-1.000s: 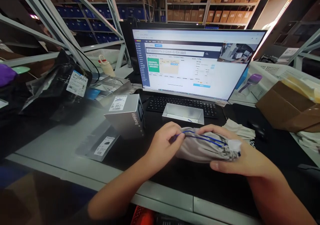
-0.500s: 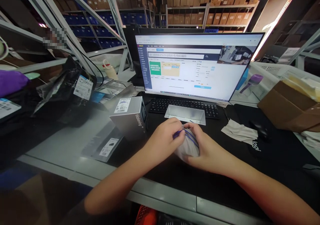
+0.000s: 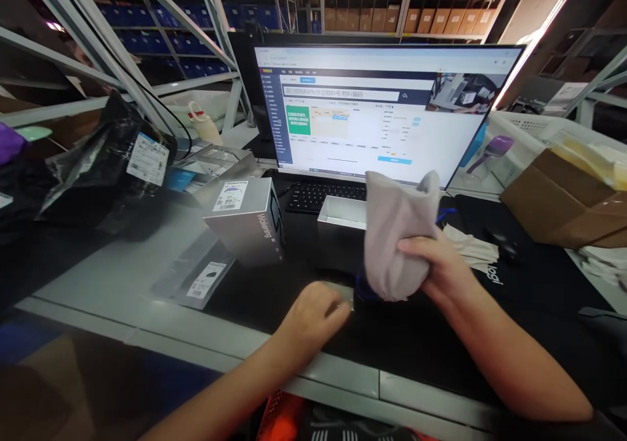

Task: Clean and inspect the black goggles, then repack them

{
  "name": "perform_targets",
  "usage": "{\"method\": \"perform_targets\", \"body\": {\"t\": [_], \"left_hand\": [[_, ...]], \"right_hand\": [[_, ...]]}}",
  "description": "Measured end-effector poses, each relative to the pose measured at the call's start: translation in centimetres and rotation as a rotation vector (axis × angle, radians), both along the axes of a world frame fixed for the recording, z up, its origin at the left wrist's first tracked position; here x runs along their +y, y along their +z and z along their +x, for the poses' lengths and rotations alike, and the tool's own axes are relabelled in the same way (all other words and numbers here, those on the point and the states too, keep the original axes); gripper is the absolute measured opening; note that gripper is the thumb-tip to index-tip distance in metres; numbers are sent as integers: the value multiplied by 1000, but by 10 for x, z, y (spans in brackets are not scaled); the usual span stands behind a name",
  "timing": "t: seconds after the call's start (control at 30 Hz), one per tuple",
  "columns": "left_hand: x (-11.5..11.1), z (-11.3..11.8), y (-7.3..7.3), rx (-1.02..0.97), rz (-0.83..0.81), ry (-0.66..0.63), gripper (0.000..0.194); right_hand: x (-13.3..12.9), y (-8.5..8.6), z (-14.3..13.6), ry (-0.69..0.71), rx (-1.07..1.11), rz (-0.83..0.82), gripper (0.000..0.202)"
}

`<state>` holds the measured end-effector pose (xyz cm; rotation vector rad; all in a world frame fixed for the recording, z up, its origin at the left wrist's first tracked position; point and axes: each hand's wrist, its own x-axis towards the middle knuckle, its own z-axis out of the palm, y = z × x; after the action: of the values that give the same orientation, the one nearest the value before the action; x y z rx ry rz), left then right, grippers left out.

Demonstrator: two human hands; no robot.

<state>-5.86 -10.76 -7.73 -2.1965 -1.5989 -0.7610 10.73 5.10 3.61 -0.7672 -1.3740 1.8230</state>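
Observation:
My right hand [image 3: 431, 258] grips a soft grey drawstring pouch [image 3: 394, 232] and holds it up in front of the screen. Blue cord shows below the pouch and to its right. Low over the black mat, my left hand [image 3: 316, 313] is closed. Beside its fingers are a dark curved piece and a pale translucent one, too blurred to name. Behind the hands lies an open silver-white box tray [image 3: 341, 212], partly covered by the pouch. To the left stands a grey printed box [image 3: 245, 222] with a white label.
A monitor [image 3: 337, 134] and keyboard [image 3: 313, 197] stand at the back. At left are a labelled grey bag [image 3: 208, 277] and a black plastic bag [image 3: 112, 166]. On the right lie a pale cloth [image 3: 473, 248], a mouse [image 3: 504, 245] and a cardboard box [image 3: 563, 199].
Both hands were together on the bunched pouch. Now they are apart: my right hand has lifted the pouch, which hangs longer, and my left has moved down and towards me.

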Motion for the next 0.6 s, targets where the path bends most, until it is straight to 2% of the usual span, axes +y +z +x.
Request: {"method": "perform_targets", "body": {"t": [0.1,0.2,0.27,0.37,0.43,0.5,0.6], "left_hand": [[-3,5,-6,82,199,-63,21],[-5,7,-13,126,320,-81,21],[-7,7,-16,147,354,-100,25],[-10,7,-18,173,367,-106,25],[-11,6,-17,159,359,-85,23],[-12,6,-16,116,344,-66,21],[-13,4,-17,53,320,-63,19]], "right_hand": [[-15,-3,-23,100,29,225,57],[-22,-4,-37,277,-38,539,48],[-23,-9,-41,448,-237,709,41],[-22,-25,-39,625,-643,1005,45],[-21,-36,-37,635,-870,1207,50],[-23,-43,-35,621,-1031,1342,50],[-31,-43,-35,680,-1172,1397,50]]}}
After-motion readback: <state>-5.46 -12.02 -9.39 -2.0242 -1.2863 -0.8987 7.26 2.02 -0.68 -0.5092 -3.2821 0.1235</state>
